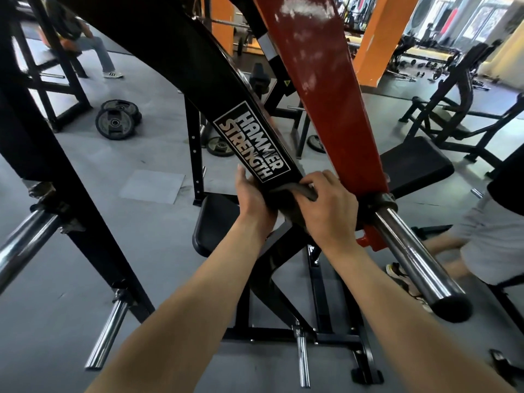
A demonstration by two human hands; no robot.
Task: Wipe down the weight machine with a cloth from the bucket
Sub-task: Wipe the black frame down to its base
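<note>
The grey cloth (298, 191) is lying bunched against the lower end of the weight machine's black arm (181, 52), just below the white "HAMMER STRENGTH" label (252, 143). The right hand (326, 208) is pressing it there, with its fingers curling down over the cloth and pinching it against the metal. The left hand (252, 194) is gripping the left edge of the same arm. Its thumb is lying straight up along the face beside the label, and its fingers are passing behind the arm, out of sight.

Just to the right, a red arm (320, 80) with scuffed, whitish patches is running down to a hub, and a chrome sleeve (411, 251) is sticking out from that hub toward the camera. Below the hands a black seat pad (215, 222) is showing, and a second black pad (414, 163) is sitting behind the red arm.

On the grey floor (85, 165) to the left, two weight plates (116, 120) are lying stacked and overlapping. At the right edge another person in light shorts (487, 236) is crouching or sitting close to the chrome sleeve.
</note>
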